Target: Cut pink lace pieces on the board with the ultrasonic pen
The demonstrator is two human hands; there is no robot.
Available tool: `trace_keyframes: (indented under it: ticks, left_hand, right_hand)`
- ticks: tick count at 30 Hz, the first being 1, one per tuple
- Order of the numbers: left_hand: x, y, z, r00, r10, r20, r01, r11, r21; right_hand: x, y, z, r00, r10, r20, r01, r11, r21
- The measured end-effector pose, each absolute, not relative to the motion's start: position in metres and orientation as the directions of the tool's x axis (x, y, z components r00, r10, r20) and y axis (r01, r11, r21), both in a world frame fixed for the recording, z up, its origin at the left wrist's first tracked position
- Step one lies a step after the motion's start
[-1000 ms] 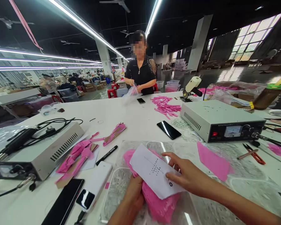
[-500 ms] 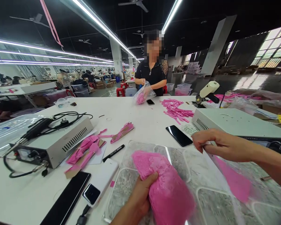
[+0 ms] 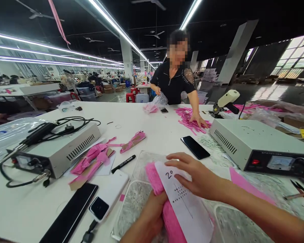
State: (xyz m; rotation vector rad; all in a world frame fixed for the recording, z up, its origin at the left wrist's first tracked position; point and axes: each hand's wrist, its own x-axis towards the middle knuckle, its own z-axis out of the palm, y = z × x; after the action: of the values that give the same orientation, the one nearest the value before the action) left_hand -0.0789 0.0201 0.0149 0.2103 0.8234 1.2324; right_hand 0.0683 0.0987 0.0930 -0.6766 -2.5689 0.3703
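My left hand [image 3: 152, 211] is closed round a bundle of pink lace fabric [image 3: 154, 177] near the front of the table. Over the right side of that bundle lies a white paper [image 3: 186, 206] marked "20" with rows of dots. My right hand [image 3: 186, 170] rests on the paper's upper part, its fingers spread. Beneath the bundle are clear plastic trays [image 3: 134, 199]. A flat pink piece [image 3: 248, 185] lies to the right, partly behind my right forearm.
Two grey control boxes [image 3: 73, 148] [image 3: 263, 141] flank the white table [image 3: 152, 126]. Phones [image 3: 195, 147], a marker [image 3: 123, 164] and tied pink bundles [image 3: 93, 158] lie between. Across the table a person [image 3: 171, 81] touches pink strips [image 3: 184, 118] and holds a plastic bag [image 3: 159, 101].
My right hand has moved left with the white paper, now laid against the pink bundle. The person opposite has reached one hand onto the pink strips and lowered the bag.
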Motion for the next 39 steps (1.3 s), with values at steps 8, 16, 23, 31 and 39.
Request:
trace_keyframes:
  ticks: [8, 16, 23, 31, 39]
  left_hand:
    - [-0.078, 0.021, 0.015, 0.105, 0.882, -0.460, -0.737, 0.380, 0.559]
    - [-0.080, 0.022, 0.013, 0.094, 0.862, -0.497, -0.725, 0.402, 0.559]
    - [-0.087, 0.024, 0.012, 0.230, 0.810, -0.540, -0.797, 0.475, 0.373]
    - [-0.079, 0.017, -0.003, 0.080, 0.903, -0.423, -0.731, 0.341, 0.591]
    - [-0.082, 0.020, 0.006, 0.152, 0.865, -0.478, -0.759, 0.412, 0.505]
  right_hand:
    - [0.109, 0.066, 0.031, -0.430, 0.896, -0.109, 0.511, 0.143, -0.848]
    - [0.075, 0.060, 0.015, -0.381, 0.922, -0.066, 0.433, 0.115, -0.894]
    - [0.071, 0.058, 0.018, -0.360, 0.922, -0.142, 0.466, 0.046, -0.884]
    - [0.076, 0.058, 0.020, -0.335, 0.925, -0.180, 0.401, -0.033, -0.915]
    - [0.079, 0.067, 0.029, -0.314, 0.884, -0.347, 0.299, -0.254, -0.920]
